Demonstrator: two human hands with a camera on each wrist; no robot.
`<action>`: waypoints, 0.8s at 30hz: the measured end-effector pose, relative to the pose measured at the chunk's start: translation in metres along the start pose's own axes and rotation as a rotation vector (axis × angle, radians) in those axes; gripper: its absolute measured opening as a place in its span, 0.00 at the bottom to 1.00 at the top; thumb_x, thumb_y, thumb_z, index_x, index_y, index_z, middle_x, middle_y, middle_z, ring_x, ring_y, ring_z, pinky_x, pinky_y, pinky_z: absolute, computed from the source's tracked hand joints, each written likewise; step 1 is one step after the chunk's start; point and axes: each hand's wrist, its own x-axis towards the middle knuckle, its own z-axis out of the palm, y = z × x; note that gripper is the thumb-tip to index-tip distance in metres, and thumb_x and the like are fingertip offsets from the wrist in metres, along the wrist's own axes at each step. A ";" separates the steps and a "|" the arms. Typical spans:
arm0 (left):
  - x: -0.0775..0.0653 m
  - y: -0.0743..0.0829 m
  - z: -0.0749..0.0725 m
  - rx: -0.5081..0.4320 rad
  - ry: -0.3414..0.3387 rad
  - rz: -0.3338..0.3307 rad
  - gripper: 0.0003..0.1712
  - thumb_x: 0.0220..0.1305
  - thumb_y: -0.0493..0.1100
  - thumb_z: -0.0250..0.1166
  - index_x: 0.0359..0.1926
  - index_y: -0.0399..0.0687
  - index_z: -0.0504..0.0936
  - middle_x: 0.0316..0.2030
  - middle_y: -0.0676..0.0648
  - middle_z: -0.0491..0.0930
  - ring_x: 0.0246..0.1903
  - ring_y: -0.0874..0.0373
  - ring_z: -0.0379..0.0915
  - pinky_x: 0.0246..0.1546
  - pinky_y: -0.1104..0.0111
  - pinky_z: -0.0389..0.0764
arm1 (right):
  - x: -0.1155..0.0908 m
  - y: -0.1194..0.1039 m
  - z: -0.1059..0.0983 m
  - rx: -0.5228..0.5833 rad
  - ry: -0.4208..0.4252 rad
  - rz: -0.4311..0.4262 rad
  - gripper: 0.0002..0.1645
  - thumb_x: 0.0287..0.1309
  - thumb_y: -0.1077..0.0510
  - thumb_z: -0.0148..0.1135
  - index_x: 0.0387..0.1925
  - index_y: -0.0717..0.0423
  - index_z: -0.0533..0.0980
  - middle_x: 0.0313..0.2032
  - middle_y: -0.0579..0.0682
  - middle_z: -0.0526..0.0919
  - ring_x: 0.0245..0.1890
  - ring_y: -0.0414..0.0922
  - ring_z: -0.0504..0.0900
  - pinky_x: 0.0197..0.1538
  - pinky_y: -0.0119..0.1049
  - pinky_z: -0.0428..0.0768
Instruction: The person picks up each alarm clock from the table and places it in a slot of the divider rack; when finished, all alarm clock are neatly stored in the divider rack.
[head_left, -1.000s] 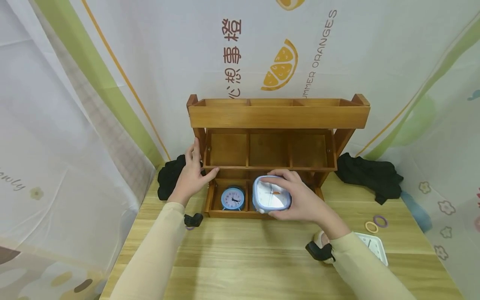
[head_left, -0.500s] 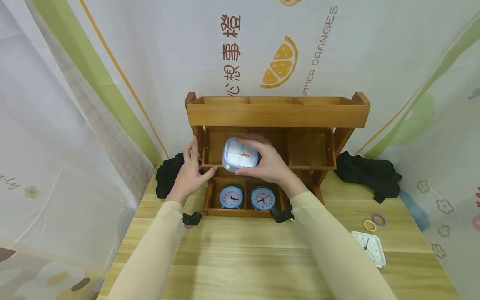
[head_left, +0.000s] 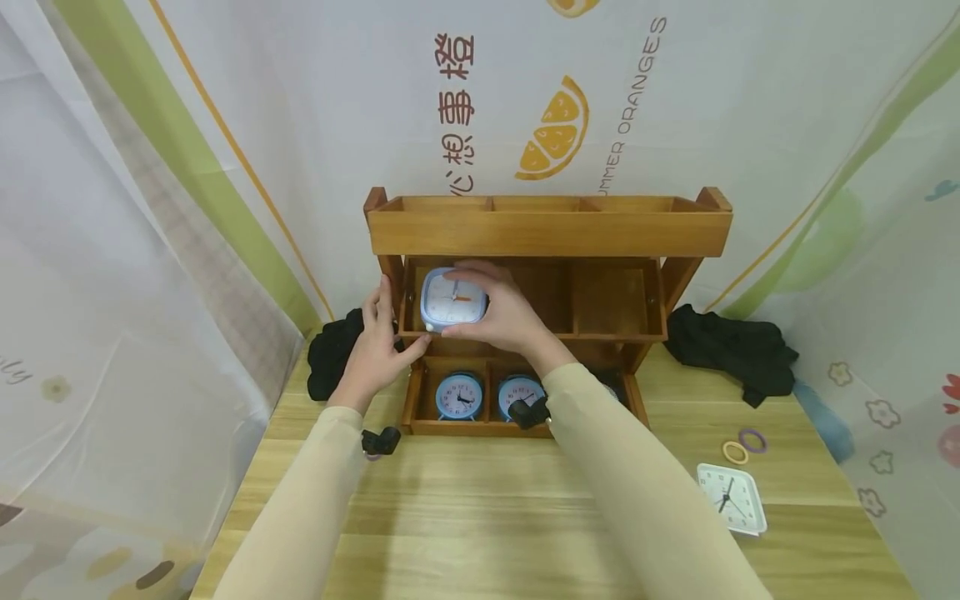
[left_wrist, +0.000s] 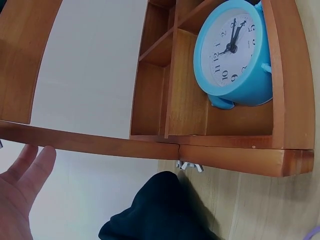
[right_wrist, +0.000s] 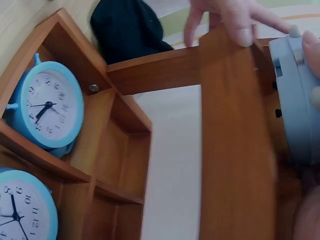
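Observation:
My right hand (head_left: 504,315) grips a light blue squarish alarm clock (head_left: 452,302) by its right side. The clock is at the left compartment of the middle tier of a brown wooden shelf (head_left: 551,234), face turned up toward me. My left hand (head_left: 375,357) rests with fairly straight fingers against the shelf's left post, its thumb at the middle tier's front corner. Below, a round blue alarm clock (head_left: 459,397) stands in the bottom tier's left compartment. Another round blue clock (head_left: 512,389) stands beside it, partly covered by the right wrist's camera.
A white square clock (head_left: 733,500) lies at the right of the table, near a yellow ring (head_left: 735,452) and a purple ring (head_left: 753,440). Black cloth (head_left: 326,358) lies left of the shelf, more black cloth (head_left: 735,350) to its right. A printed curtain (head_left: 300,125) hangs behind.
My right hand has carried the squarish clock from in front of the bottom tier up and left to the middle tier's left compartment. The left hand has stayed at the post.

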 end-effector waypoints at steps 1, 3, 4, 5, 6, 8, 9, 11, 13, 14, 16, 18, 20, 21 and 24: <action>0.000 0.000 0.000 -0.003 0.001 -0.002 0.67 0.70 0.58 0.67 0.80 0.74 0.17 0.80 0.36 0.34 0.56 0.33 0.78 0.56 0.47 0.84 | 0.001 0.000 0.002 -0.013 -0.004 0.005 0.48 0.43 0.45 0.88 0.68 0.42 0.78 0.75 0.45 0.65 0.73 0.51 0.63 0.71 0.54 0.71; 0.000 -0.001 0.000 -0.010 0.000 0.001 0.67 0.71 0.58 0.67 0.80 0.74 0.17 0.80 0.36 0.34 0.59 0.33 0.75 0.57 0.47 0.83 | 0.004 0.001 0.005 -0.030 -0.009 0.011 0.48 0.43 0.45 0.88 0.68 0.42 0.78 0.75 0.45 0.65 0.73 0.51 0.62 0.73 0.58 0.65; 0.000 -0.001 -0.001 -0.012 -0.001 0.003 0.67 0.71 0.57 0.67 0.80 0.74 0.17 0.80 0.36 0.34 0.61 0.33 0.73 0.57 0.47 0.83 | 0.005 0.001 0.007 -0.042 -0.008 0.016 0.48 0.43 0.44 0.87 0.68 0.41 0.78 0.75 0.44 0.65 0.74 0.51 0.61 0.74 0.60 0.62; 0.000 -0.001 -0.001 -0.014 0.000 0.007 0.67 0.71 0.57 0.67 0.80 0.73 0.17 0.80 0.36 0.34 0.63 0.33 0.71 0.58 0.47 0.83 | 0.007 0.002 0.008 -0.054 -0.006 0.018 0.48 0.43 0.44 0.87 0.69 0.41 0.77 0.75 0.44 0.65 0.74 0.52 0.61 0.74 0.62 0.59; 0.000 -0.001 -0.001 -0.014 -0.001 0.010 0.67 0.71 0.57 0.67 0.80 0.73 0.17 0.80 0.37 0.34 0.64 0.33 0.70 0.58 0.47 0.83 | 0.008 0.004 0.009 -0.073 -0.006 0.021 0.49 0.44 0.43 0.87 0.69 0.41 0.77 0.76 0.44 0.64 0.75 0.52 0.60 0.74 0.64 0.56; 0.000 -0.001 -0.001 -0.017 -0.004 0.018 0.67 0.71 0.57 0.67 0.80 0.73 0.16 0.80 0.37 0.33 0.68 0.32 0.66 0.58 0.47 0.82 | 0.010 0.006 0.011 -0.103 -0.014 0.027 0.49 0.45 0.42 0.86 0.70 0.41 0.76 0.77 0.43 0.63 0.76 0.52 0.58 0.75 0.68 0.50; -0.001 -0.001 -0.001 -0.016 -0.003 0.018 0.67 0.71 0.57 0.67 0.80 0.73 0.16 0.80 0.37 0.33 0.69 0.32 0.64 0.58 0.47 0.83 | 0.011 0.006 0.012 -0.122 -0.023 0.029 0.50 0.46 0.42 0.86 0.71 0.41 0.75 0.77 0.43 0.62 0.77 0.52 0.57 0.75 0.68 0.49; -0.001 0.000 -0.002 -0.016 -0.001 0.021 0.67 0.71 0.57 0.67 0.80 0.73 0.16 0.80 0.37 0.33 0.71 0.32 0.62 0.58 0.47 0.82 | 0.012 0.007 0.013 -0.177 -0.051 0.031 0.50 0.47 0.41 0.85 0.72 0.40 0.74 0.79 0.44 0.59 0.78 0.53 0.54 0.76 0.69 0.48; -0.001 0.000 -0.002 -0.015 0.001 0.019 0.67 0.71 0.56 0.68 0.80 0.74 0.16 0.80 0.37 0.33 0.70 0.32 0.62 0.58 0.47 0.82 | 0.013 0.007 0.014 -0.224 -0.080 0.029 0.50 0.49 0.40 0.84 0.72 0.40 0.73 0.79 0.46 0.57 0.79 0.55 0.52 0.76 0.69 0.47; -0.001 0.000 -0.002 -0.013 0.002 0.019 0.68 0.71 0.56 0.68 0.80 0.74 0.17 0.80 0.37 0.33 0.69 0.32 0.64 0.58 0.46 0.82 | 0.013 0.007 0.014 -0.245 -0.093 0.029 0.50 0.50 0.39 0.83 0.73 0.40 0.73 0.80 0.47 0.56 0.79 0.56 0.51 0.76 0.69 0.47; -0.001 0.000 -0.001 -0.011 0.000 0.019 0.68 0.71 0.56 0.68 0.80 0.73 0.16 0.80 0.37 0.33 0.69 0.32 0.65 0.58 0.46 0.82 | 0.013 0.008 0.015 -0.277 -0.107 0.029 0.49 0.50 0.38 0.83 0.73 0.40 0.73 0.80 0.47 0.56 0.79 0.56 0.50 0.77 0.68 0.47; -0.001 -0.001 -0.001 -0.009 -0.003 0.018 0.67 0.71 0.56 0.67 0.80 0.73 0.16 0.80 0.37 0.33 0.68 0.32 0.66 0.58 0.47 0.82 | 0.013 0.008 0.015 -0.283 -0.108 0.032 0.48 0.50 0.38 0.82 0.72 0.40 0.74 0.80 0.47 0.55 0.79 0.56 0.50 0.77 0.68 0.46; -0.001 -0.001 0.000 -0.011 -0.006 0.017 0.67 0.71 0.57 0.67 0.80 0.73 0.16 0.80 0.38 0.33 0.68 0.32 0.65 0.58 0.47 0.82 | 0.012 0.008 0.014 -0.281 -0.108 0.032 0.46 0.52 0.39 0.82 0.71 0.39 0.75 0.80 0.46 0.54 0.80 0.56 0.49 0.77 0.69 0.45; -0.001 -0.002 0.000 -0.011 -0.006 0.015 0.67 0.72 0.57 0.67 0.80 0.73 0.16 0.80 0.38 0.33 0.70 0.33 0.64 0.58 0.47 0.82 | 0.012 0.008 0.014 -0.276 -0.107 0.030 0.44 0.53 0.40 0.81 0.71 0.39 0.75 0.81 0.46 0.54 0.80 0.56 0.49 0.77 0.69 0.45; -0.001 -0.001 0.000 -0.014 -0.008 0.012 0.67 0.72 0.57 0.67 0.80 0.74 0.16 0.80 0.39 0.33 0.70 0.33 0.63 0.58 0.46 0.82 | 0.011 0.009 0.014 -0.259 -0.106 0.024 0.40 0.57 0.42 0.79 0.70 0.39 0.76 0.81 0.45 0.53 0.80 0.55 0.48 0.77 0.70 0.44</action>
